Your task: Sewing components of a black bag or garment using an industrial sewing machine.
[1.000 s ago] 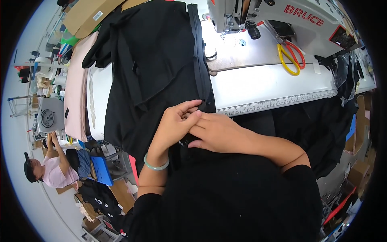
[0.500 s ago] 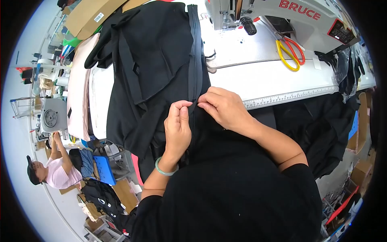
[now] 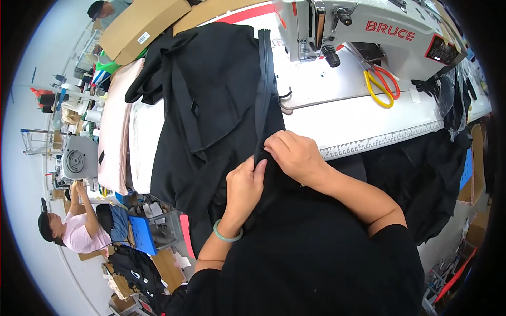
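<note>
A black garment (image 3: 221, 79) lies spread over the white table, its near part hanging toward my lap. Along its right edge runs a long dark zipper (image 3: 265, 68). My left hand (image 3: 245, 187), with a pale green bangle on the wrist, pinches the zipper's near end between thumb and fingers. Just right of it and slightly farther up, my right hand (image 3: 295, 157) is closed on the edge of the same zipper. The fingertips hide the exact bit of zipper and cloth they grip.
A sewing machine (image 3: 363, 37) stands at the back right, with scissors (image 3: 380, 89) with yellow and red handles beside it. A ruler strip (image 3: 385, 139) lines the table's front edge. A cardboard box (image 3: 142, 31) sits back left. A co-worker (image 3: 81, 229) sits at far left.
Both hands have shifted slightly right and nearer to me; the left now holds lower on the zipper. The whole view has moved, and another person shows at the top left.
</note>
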Tool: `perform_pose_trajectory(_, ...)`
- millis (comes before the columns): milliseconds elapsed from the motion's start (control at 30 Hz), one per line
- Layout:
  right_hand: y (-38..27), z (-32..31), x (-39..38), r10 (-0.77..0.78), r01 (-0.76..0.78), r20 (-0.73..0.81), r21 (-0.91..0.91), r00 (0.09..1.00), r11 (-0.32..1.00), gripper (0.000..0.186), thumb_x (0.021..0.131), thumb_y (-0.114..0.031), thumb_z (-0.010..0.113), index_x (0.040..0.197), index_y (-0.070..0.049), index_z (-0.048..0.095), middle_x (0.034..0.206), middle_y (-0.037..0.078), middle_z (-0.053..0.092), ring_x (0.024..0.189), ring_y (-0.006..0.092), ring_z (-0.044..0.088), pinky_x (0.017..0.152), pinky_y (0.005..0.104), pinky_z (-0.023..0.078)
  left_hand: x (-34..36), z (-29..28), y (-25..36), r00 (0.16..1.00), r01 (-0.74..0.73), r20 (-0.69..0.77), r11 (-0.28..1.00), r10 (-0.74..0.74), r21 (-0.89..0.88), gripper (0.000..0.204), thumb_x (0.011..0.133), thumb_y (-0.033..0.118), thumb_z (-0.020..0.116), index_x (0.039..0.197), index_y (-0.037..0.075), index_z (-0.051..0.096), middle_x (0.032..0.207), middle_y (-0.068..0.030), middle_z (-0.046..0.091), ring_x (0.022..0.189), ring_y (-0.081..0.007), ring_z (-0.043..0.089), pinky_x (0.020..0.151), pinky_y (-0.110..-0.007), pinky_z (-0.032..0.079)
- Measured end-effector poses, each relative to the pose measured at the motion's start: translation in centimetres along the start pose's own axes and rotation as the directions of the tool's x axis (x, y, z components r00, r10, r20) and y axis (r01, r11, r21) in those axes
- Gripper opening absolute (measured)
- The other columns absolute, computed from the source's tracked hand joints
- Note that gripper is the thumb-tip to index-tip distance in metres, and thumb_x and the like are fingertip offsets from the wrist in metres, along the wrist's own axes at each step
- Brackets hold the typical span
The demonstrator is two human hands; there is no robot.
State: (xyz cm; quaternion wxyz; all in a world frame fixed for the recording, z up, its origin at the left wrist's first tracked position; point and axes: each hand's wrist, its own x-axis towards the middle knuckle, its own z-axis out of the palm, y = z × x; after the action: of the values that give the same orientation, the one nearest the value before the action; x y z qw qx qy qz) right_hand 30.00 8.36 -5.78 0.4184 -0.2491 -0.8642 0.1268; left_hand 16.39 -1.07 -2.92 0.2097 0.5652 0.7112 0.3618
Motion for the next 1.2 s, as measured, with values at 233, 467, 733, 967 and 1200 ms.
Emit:
perform_pose_trajectory(233,3.9,2.1,5.3,0.230,-0.240,-0.240,-0.013,0.943,0.971,0.009,0.085,-0.006,0.066,0.090,-0.003,0.060,0.081,0.012,0.067,0.070,0.0316,0.066,0.058,0.0384,0.051,-0.9,-0.5,0.2,0.991,-0.136,0.009,0.989,0.136,0.055,0.033,0.094,0.011,0.063,0.070,-0.005,0.046,0.060,-0.0215,0.048,0.051,-0.0377,0.048,0.048,-0.039,0.037)
perform_pose_trajectory(467,7.7,5.5,10.7,0.381,-0.426,-0.264,-0.139,0.886,0.894,0.011,0.090,-0.014,0.062,0.091,-0.004,0.059,0.086,0.014,0.068,0.077,0.0350,0.066,0.067,0.0446,0.052,-1.5,-0.9,-1.1,0.985,-0.173,0.051,0.969,0.166,0.176,0.031,0.092,0.012,0.064,0.071,-0.004,0.048,0.063,-0.0205,0.051,0.056,-0.0394,0.052,0.049,-0.040,0.039)
perform_pose_trajectory(733,9.0,7.3,11.9,0.450,-0.495,-0.249,-0.167,0.858,0.853,0.016,0.094,-0.020,0.056,0.096,-0.005,0.054,0.092,0.014,0.067,0.081,0.0348,0.068,0.069,0.0454,0.054,-0.1,-2.5,-1.7,0.899,-0.334,0.338,0.936,0.279,0.113,0.026,0.085,0.015,0.071,0.076,-0.003,0.055,0.070,-0.0185,0.054,0.063,-0.0392,0.054,0.053,-0.040,0.043)
perform_pose_trajectory(967,8.5,5.2,10.1,0.601,-0.606,-0.157,0.018,0.784,0.795,0.030,0.090,-0.030,0.066,0.104,-0.005,0.059,0.079,0.016,0.069,0.078,0.0371,0.068,0.073,0.0440,0.053,12.4,-3.2,-0.2,0.976,-0.131,0.137,0.961,0.168,-0.245,0.018,0.095,0.009,0.054,0.093,-0.004,0.066,0.067,-0.0023,0.060,0.059,-0.0069,0.056,0.056,-0.023,0.044)
perform_pose_trajectory(1200,6.0,4.4,7.7,0.586,-0.584,0.009,-0.074,0.810,0.808,0.033,0.085,-0.025,0.068,0.110,-0.005,0.062,0.084,0.017,0.070,0.080,0.0357,0.068,0.072,0.0444,0.052,22.4,0.1,-2.8,0.711,-0.703,0.357,0.627,0.605,0.336,0.043,0.070,-0.009,0.057,0.106,0.013,0.066,0.118,-0.0055,0.064,0.104,-0.0304,0.063,0.085,-0.034,0.052)
